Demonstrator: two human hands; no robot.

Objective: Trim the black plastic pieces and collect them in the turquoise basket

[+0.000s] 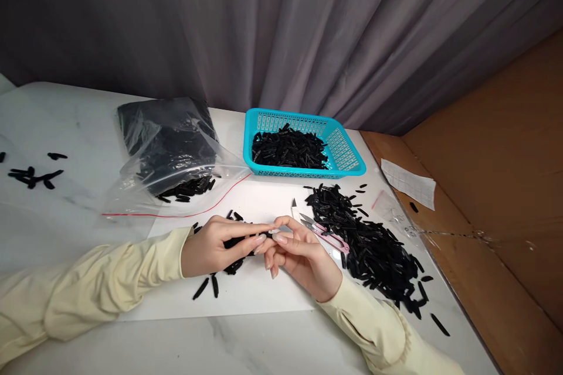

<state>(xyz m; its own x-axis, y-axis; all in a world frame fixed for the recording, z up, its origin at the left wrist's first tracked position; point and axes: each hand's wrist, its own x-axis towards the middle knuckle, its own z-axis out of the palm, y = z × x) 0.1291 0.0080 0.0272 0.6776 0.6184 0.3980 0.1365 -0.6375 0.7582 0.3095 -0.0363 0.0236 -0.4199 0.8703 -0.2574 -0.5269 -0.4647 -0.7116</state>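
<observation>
My left hand (224,246) pinches a small black strip (265,235) between thumb and fingertips. My right hand (303,258) meets it there, its thumb and forefinger closed at the strip's other end. A small pale patch shows by the right fingertips, too small to make out. Under and behind my left hand lies a loose group of black strips (235,266) on a white sheet (176,299). Just beyond my right hand are pink-handled thread snips (332,239) and a small pointed blade (294,205). A large heap of black strips (378,258) spreads to the right.
A blue basket (352,165) holding many black strips stands at the back. Left of it lies a clear zip bag (176,155) with black contents. Several strips (37,177) lie at far left. A cardboard panel (497,187) and a paper slip (409,183) border the right.
</observation>
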